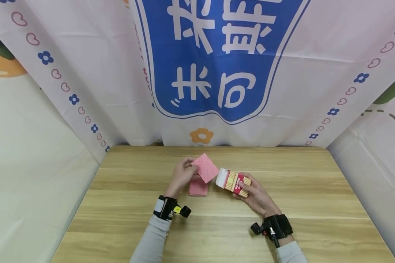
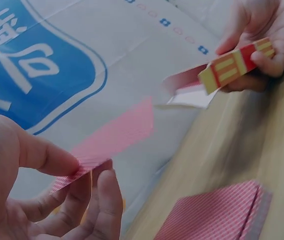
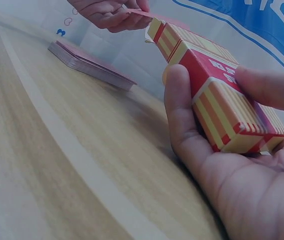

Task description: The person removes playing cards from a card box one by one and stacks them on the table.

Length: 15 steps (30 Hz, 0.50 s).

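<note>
In the head view, the left hand (image 1: 181,174) pinches a thin pink-patterned paper card (image 1: 205,168) above a squared stack of pink-backed cards (image 1: 198,188) on the wood-grain worktop (image 1: 217,230). Apart from it, the right hand (image 1: 257,199) grips a red-and-yellow striped cardboard box (image 1: 234,182), its white-lined open end towards the card.

From the left wrist, the card sits tilted between thumb and fingers, the stack lower right.

From the right wrist, thumb and fingers clasp the box's sides above the worktop.
</note>
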Available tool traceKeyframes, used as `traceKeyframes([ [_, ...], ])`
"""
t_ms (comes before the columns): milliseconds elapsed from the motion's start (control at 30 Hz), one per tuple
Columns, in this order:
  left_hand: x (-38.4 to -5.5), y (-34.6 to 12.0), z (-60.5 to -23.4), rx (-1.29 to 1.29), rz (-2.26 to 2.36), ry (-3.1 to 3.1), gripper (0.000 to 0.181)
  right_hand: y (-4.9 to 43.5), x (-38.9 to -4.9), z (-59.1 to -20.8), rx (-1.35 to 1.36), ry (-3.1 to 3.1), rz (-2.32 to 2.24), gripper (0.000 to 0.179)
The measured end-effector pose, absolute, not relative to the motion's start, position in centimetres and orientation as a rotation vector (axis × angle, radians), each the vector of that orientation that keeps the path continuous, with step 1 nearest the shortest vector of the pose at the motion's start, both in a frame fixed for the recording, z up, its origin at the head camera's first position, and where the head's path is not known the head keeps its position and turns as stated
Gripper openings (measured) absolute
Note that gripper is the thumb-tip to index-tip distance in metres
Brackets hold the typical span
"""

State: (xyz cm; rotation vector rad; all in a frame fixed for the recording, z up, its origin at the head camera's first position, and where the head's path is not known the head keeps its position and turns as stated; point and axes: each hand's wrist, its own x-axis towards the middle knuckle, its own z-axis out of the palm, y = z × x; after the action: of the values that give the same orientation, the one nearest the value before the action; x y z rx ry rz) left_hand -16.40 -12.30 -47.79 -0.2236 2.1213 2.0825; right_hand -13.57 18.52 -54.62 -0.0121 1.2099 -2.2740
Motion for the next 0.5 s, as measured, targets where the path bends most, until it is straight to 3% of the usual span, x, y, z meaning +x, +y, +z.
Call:
traceKeyframes([
  [500,-16.9,-14.7,-48.6,-0.283,1.8,2.379,0.033,18.5,-13.6,-54.5,-0.03,1.196,-2.271,0.042],
])
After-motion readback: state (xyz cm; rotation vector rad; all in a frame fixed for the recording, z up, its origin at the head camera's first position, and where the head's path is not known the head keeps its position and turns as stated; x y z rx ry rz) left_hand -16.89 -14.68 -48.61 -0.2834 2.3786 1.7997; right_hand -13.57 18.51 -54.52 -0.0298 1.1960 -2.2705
